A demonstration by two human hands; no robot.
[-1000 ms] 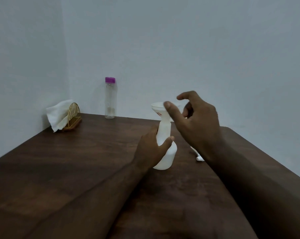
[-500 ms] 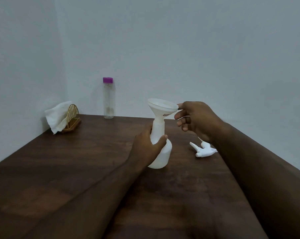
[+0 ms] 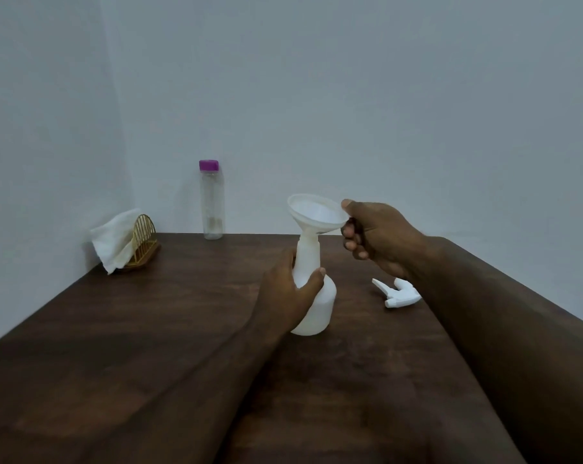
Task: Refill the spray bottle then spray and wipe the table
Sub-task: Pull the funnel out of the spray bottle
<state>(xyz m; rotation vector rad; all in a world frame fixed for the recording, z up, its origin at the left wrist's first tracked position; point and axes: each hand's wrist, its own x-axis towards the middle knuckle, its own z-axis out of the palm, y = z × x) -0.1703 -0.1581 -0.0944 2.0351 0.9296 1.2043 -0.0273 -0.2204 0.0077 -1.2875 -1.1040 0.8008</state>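
Observation:
A white spray bottle [image 3: 320, 306] without its head stands upright on the dark wooden table [image 3: 156, 329]. My left hand [image 3: 285, 293] grips its neck. A white funnel [image 3: 315, 214] sits in the bottle's mouth, tilted a little. My right hand [image 3: 373, 236] pinches the funnel's right rim between thumb and curled fingers. The white trigger spray head [image 3: 398, 294] lies on the table to the right of the bottle, partly behind my right forearm. A clear bottle with a purple cap [image 3: 211, 200] stands at the back by the wall. A white cloth [image 3: 114, 241] hangs from a gold holder.
The gold wire holder [image 3: 142, 244] sits in the back left corner against the walls. The table's right edge runs diagonally behind my right arm. Grey walls close the back and left sides.
My right hand has moved from above the funnel to its right rim and taken hold of it. My left hand has stayed on the bottle's neck.

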